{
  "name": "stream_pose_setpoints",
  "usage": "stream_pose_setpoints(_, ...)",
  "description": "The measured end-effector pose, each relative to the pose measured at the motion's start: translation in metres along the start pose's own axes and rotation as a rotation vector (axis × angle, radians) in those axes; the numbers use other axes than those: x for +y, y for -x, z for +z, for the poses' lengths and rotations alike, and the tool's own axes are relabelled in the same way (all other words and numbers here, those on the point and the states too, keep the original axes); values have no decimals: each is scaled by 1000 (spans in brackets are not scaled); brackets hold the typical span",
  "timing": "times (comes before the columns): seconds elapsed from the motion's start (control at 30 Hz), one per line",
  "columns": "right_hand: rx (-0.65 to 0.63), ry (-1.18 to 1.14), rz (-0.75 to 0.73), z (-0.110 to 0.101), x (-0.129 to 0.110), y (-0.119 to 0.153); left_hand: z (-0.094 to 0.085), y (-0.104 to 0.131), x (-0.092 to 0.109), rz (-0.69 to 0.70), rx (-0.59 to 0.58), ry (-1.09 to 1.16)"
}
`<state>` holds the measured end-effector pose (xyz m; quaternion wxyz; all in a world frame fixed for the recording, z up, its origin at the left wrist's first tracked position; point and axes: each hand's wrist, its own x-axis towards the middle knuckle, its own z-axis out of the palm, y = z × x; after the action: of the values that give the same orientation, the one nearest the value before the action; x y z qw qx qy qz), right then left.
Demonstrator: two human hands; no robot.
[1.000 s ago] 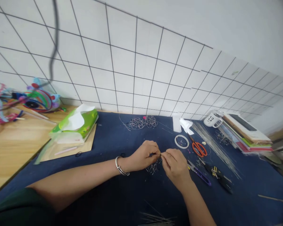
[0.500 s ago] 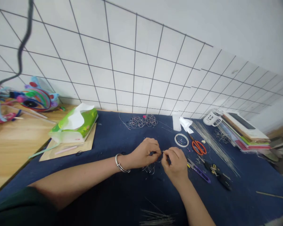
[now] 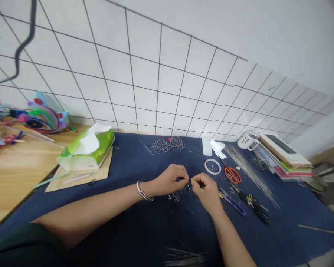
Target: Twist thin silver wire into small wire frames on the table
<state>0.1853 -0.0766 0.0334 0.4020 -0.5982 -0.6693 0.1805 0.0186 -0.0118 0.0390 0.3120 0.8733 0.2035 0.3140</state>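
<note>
My left hand (image 3: 171, 180), with a silver bangle on its wrist, pinches a thin dark piece of wire at the fingertips. Its tips almost meet those of my right hand (image 3: 207, 191), which pinches the same fine wire from the other side. Most of what they hold is hidden by the fingers. Just under the left hand, thin silvery wire loops (image 3: 174, 196) lie or hang above the dark blue cloth (image 3: 139, 163); I cannot tell whether they join the held piece.
To the right are purple snips (image 3: 236, 205), black-handled pliers (image 3: 260, 211), orange scissors (image 3: 232, 174), a ring dish (image 3: 212, 167) with beads, and straight wires (image 3: 252, 174). Tangled wire (image 3: 167, 144) lies behind. A tissue pack (image 3: 86, 148) sits left, a mug (image 3: 247, 141) and books (image 3: 286, 155) far right.
The view has shifted slightly. My hands stay close together, and the right fingertips have come a little nearer the left ones, with the fingers curled more closely.
</note>
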Motion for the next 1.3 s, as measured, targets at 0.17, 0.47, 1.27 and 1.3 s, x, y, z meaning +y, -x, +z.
stream_pose_setpoints(0.17,40,36,-109,8,-2,4,0,1,-3,-33,-22,54)
stream_pose_setpoints(0.47,317,290,-207,-17,15,-4,-8,2,-2,-148,-52,278)
stream_pose_setpoints(1.27,77,243,-324,-3,-2,6,-6,3,6,-43,-134,255)
stream_pose_setpoints(1.3,67,221,-312,-3,-3,6,-7,2,5,-87,-151,331)
